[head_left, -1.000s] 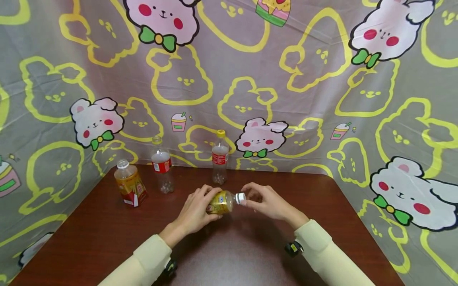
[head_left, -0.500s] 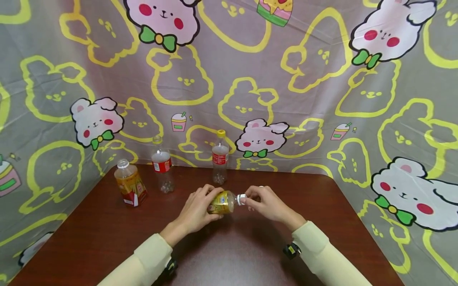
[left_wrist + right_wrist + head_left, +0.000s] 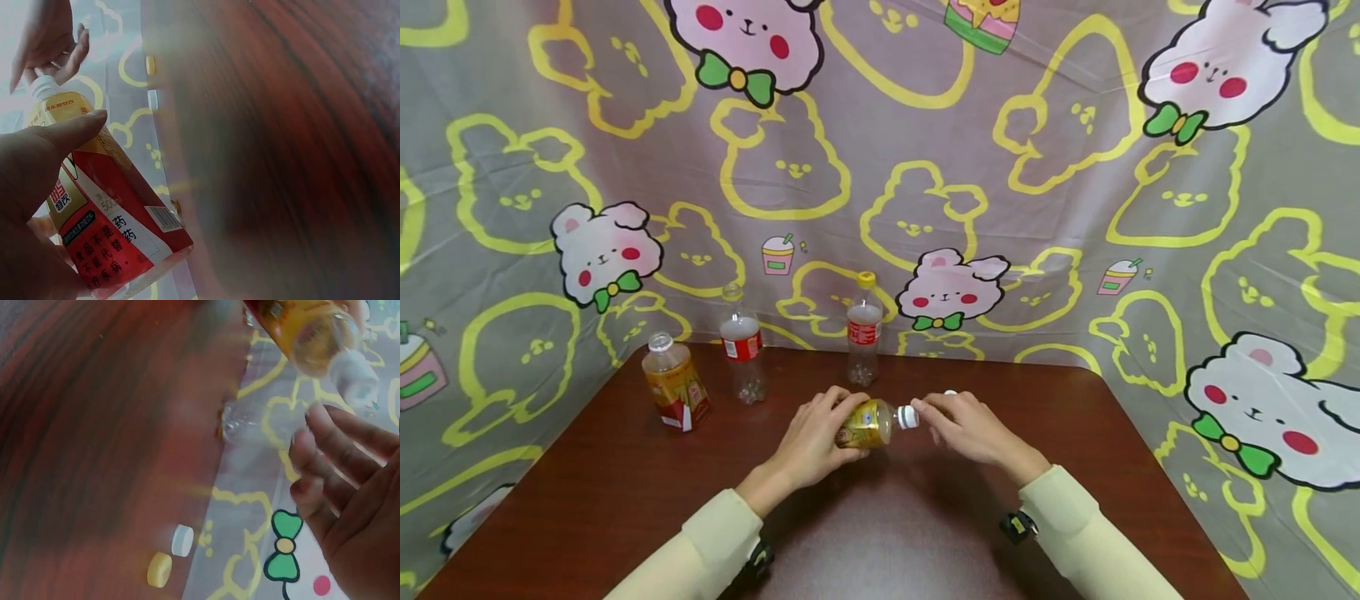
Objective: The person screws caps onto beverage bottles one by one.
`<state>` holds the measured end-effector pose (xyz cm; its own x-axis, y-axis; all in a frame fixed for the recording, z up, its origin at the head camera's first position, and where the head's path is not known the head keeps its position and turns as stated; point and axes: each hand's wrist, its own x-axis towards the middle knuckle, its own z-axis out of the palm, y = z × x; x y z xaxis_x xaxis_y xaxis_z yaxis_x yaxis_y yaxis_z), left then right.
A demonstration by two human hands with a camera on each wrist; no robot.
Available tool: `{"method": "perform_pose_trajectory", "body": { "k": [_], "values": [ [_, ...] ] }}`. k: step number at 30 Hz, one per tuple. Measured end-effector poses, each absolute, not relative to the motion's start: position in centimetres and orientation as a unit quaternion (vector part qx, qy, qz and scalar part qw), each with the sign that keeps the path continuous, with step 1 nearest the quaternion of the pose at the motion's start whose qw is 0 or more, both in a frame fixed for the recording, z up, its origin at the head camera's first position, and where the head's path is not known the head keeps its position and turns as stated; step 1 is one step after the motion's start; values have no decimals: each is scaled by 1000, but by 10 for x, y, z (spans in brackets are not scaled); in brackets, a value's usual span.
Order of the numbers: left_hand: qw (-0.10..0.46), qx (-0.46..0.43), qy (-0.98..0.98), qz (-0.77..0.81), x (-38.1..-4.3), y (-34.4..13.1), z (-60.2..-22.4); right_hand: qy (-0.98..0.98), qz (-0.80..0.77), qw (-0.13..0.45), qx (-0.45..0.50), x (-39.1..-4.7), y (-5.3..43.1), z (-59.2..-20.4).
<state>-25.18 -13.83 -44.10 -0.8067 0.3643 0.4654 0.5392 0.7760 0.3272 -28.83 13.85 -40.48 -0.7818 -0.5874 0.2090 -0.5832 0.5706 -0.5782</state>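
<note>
My left hand grips a plastic drink bottle with a yellow and red label, tilted on its side with its neck toward the right. The thumb lies across the label in the left wrist view. A white cap sits on the bottle's mouth. My right hand is at the cap end, its fingertips right beside the cap in the head view. Seen from the right wrist, its fingers are loosely extended just off the cap, with nothing between them; the thumb is hidden.
A similar yellow-labelled bottle without a cap stands at the left. Behind it are an uncapped clear bottle with a red label and another with a yellow cap. A loose white cap and yellow cap lie on the table.
My right fingers close on the white cap half a second ago, then come slightly away to the right. The left hand keeps its grip on the bottle, nearly still.
</note>
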Motion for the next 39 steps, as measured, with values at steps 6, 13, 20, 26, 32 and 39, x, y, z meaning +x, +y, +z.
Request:
{"method": "perform_pose_trajectory", "body": {
  "k": [6, 13, 20, 26, 32, 39],
  "values": [
    [193, -238, -925, -222, -253, -139, -440, 843, -366, 0, -393, -289, 145, -403],
    [184, -247, -925, -224, -251, -137, -440, 836, -388, 0, -388, -288, 144, -407],
    [189, -246, -925, -217, -250, -136, -437, 839, -383, 2, -385, -288, 141, -405],
    [195, -254, -919, -229, -248, -134, -434, 861, -347, -20, -372, -287, 136, -403],
    [191, -256, -920, -229, -248, -133, -433, 881, -318, -32, -349, -286, 136, -405],
    [197, -249, -924, -215, -252, -137, -434, 859, -342, -23, -381, -288, 141, -401]
  ]
}}
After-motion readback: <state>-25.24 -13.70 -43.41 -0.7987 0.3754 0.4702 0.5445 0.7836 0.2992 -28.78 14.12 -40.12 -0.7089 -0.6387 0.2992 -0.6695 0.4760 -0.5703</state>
